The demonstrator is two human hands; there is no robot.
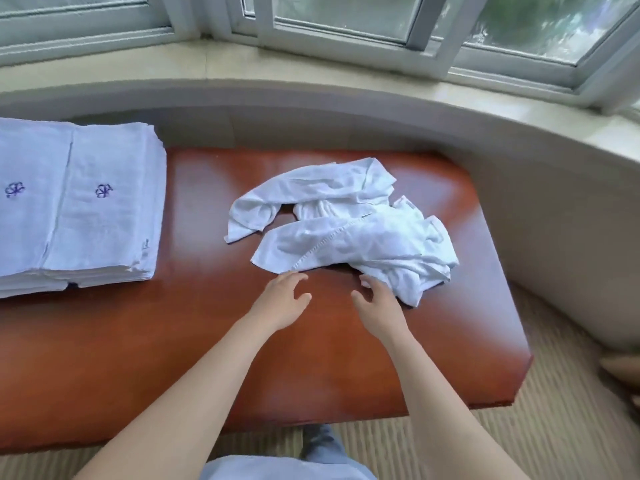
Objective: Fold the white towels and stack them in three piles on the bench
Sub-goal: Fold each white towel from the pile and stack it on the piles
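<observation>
Towels (346, 230) lie unfolded in a loose heap on the right half of the counter (207, 341). I read the cloth as thin white woven fabric, soft and heavily creased, with a stitched hem visible along the near edge. The heap has an irregular outline. Its long axis runs from the far left to the near right of the counter, with one twisted strip looping off toward the left and the bulkiest folds bunched at the right end. I cannot tell how many separate pieces make up the heap.

Folded stacks (79, 209) sit at the left end of the counter, well apart from the heap. I see two rectangular piles set side by side and touching, each many layers deep, with squared edges and a flat top. Each top towel carries a small dark blue embroidered mark near its centre. The long axis of each pile runs from near to far.

The counter has a smooth, glossy, reddish-brown surface with rounded corners and a slightly padded look.

My left hand (282, 301) hovers just at the near edge of the heap, fingers spread and relaxed, gripping nothing. My right hand (375, 303) is beside it, fingers likewise loose and extended, its fingertips at the near right corner of the cloth; I cannot tell whether they touch it.

A pale stone sill (311, 67) curves behind the counter beneath white-framed windows (346, 19). Ribbed beige carpet (519, 427) covers the floor.
</observation>
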